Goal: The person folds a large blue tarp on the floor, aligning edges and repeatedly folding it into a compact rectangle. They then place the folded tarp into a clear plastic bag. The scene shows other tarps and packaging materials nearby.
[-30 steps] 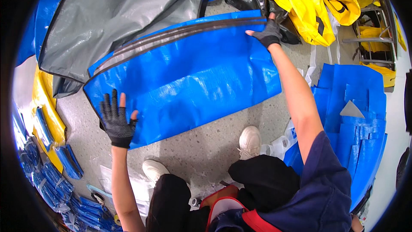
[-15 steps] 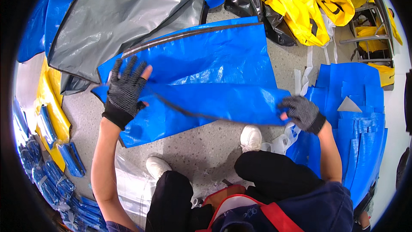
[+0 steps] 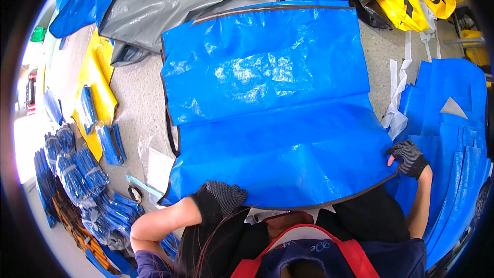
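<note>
A large blue tarpaulin sheet (image 3: 267, 72) with dark trim lies spread on the floor in front of me, a crease running across its middle. Its near edge reaches my lap. My left hand (image 3: 225, 198), in a grey-and-black knit glove, is curled at that near edge, left of the middle; its fingertips are partly hidden. At the near right corner, my right hand (image 3: 408, 158), gloved alike, pinches the sheet between thumb and fingers.
Beyond the sheet lies a grey tarpaulin (image 3: 175, 5). A stack of blue sheets (image 3: 437, 118) is at the right, beside white straps (image 3: 397, 103). Yellow bags (image 3: 391, 0) lie far right. Bundled blue packets (image 3: 77, 175) and a yellow piece (image 3: 98, 92) are at the left.
The folded blue flap has been opened out toward me, so the sheet now lies broader. My left hand has come off its far left part to the near edge; my right hand has moved nearer.
</note>
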